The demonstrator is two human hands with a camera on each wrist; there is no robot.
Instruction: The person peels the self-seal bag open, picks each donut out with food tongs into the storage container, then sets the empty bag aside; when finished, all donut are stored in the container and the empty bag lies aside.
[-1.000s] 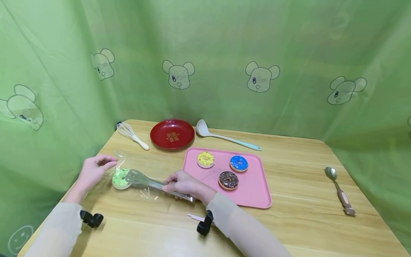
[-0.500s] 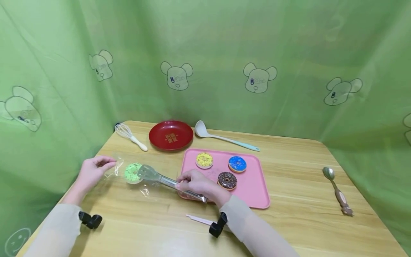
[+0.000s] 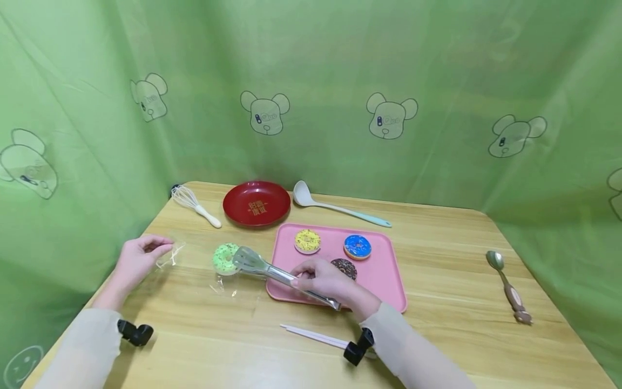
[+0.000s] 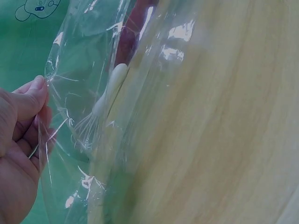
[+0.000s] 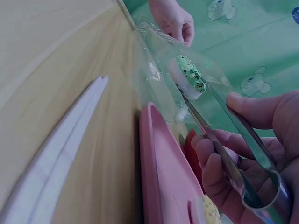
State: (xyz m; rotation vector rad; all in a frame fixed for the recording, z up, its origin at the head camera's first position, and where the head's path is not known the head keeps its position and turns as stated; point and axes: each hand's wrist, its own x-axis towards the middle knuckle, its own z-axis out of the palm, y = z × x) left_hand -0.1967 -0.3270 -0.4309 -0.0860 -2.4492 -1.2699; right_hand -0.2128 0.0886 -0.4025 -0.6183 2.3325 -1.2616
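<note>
My left hand [image 3: 140, 260] pinches the edge of a clear plastic bag [image 4: 88, 93] between thumb and fingers at the left of the table. Metal tongs [image 3: 277, 274] are gripped in my right hand [image 3: 323, 276], above the pink tray's near left part. Their ends clasp a green sprinkled donut [image 3: 225, 258], one end over it and one under, as the right wrist view shows. The clear bag hangs around or behind the donut; its far edge is hard to make out. On the pink tray [image 3: 384, 292] lie a yellow donut [image 3: 308, 241], a blue donut [image 3: 357, 246] and a chocolate donut [image 3: 346, 267], partly hidden by the right hand.
A whisk [image 3: 194, 205], a red plate [image 3: 257, 205] and a ladle [image 3: 335, 205] lie along the back. Pale chopsticks [image 3: 313, 336] lie in front of the tray, partly under the right wrist camera. A spoon [image 3: 507, 286] lies at far right. Green curtain [image 3: 330, 65] surrounds the table.
My right hand has moved right with the tongs, carrying the green donut away from the left hand toward the tray. The left hand stays nearly in place, still pinching the bag.
</note>
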